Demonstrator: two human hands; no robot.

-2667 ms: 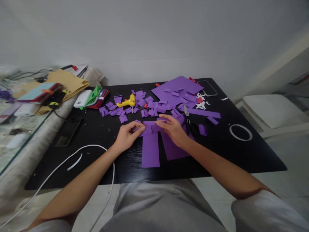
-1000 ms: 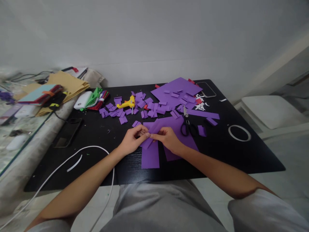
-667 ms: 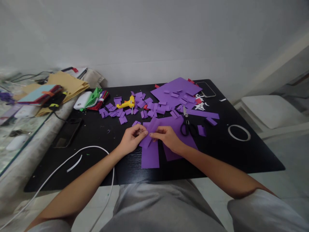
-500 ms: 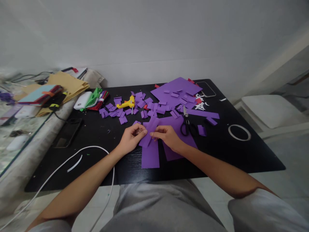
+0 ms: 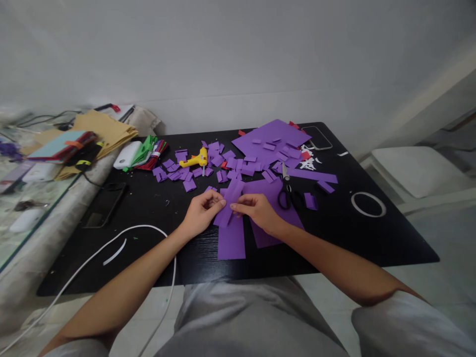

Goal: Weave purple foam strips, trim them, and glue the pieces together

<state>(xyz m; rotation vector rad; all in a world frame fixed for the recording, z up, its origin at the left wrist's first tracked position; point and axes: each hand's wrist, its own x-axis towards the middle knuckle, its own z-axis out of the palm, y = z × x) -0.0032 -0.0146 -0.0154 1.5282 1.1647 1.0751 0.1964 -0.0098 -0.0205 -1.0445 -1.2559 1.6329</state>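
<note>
Between my two hands a folded purple paper strip is held at a slant above the table. My left hand pinches its left edge between thumb and curled fingers. From the other side my right hand grips its right edge, the fingertips partly hidden behind the paper. Directly below lies a flat purple paper piece, its upper part covered by the strip. A larger purple sheet lies partly under my right hand. Black-handled scissors rest on that sheet's upper right, blades pointing away.
Small folded purple pieces are scattered behind my hands, around a yellow glue gun. A tape ring lies at the right. A white cable crosses the table's left side near a dark phone. A white stool stands at right.
</note>
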